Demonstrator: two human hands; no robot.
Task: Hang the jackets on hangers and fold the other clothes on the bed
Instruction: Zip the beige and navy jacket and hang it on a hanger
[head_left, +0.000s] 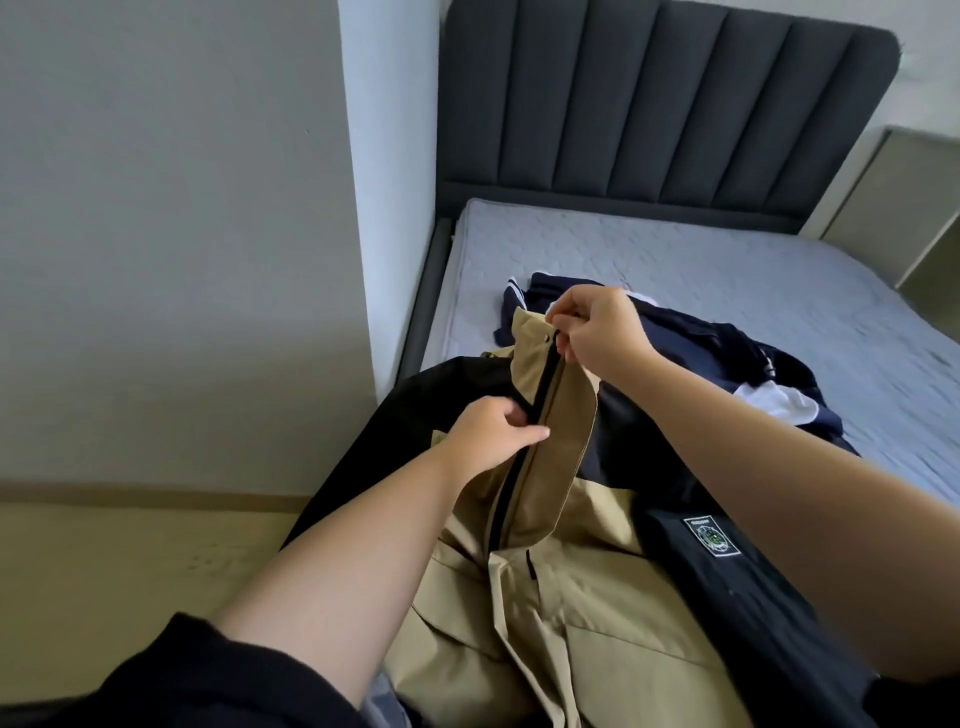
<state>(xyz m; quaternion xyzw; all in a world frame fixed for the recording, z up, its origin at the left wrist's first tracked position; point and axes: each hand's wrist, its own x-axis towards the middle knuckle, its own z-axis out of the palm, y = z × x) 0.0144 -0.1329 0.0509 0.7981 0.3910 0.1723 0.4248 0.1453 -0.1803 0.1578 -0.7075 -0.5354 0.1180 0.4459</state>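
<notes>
Bed (675, 270) with grey quilted mattress filled the right half of the view, with a dark padded headboard (665, 98) at the far end. A pale wall (156, 208) stood on the left, with beige floor (130, 561) below it.

Tan-and-black jacket (545, 597) lay spread over the near end of the bed. Its body ran toward the person and its collar was lifted off the mattress. A pile of navy-and-white clothes (727, 353) sat unfolded on the mattress just behind the jacket, touching it.

Both forearms reached in from below, and a black sleeve (182, 686) was pushed up on the left arm.

Right hand (597, 327) was at the collar top. Its grip was clamped, with fingers pinching the tan fabric at the upper end of the zipper (540, 395). The pull was hidden under the fingers.

Left hand (491, 431) was lower on the collar, with its grip also clamped. Thumb and fingers pinched the jacket edge right beside the zipper.

The black zipper looked closed between the two hands. A square patch (711, 538) was on the black sleeve panel to the right, its text too small to read. A small snap (545, 338) sat near the collar top.
</notes>
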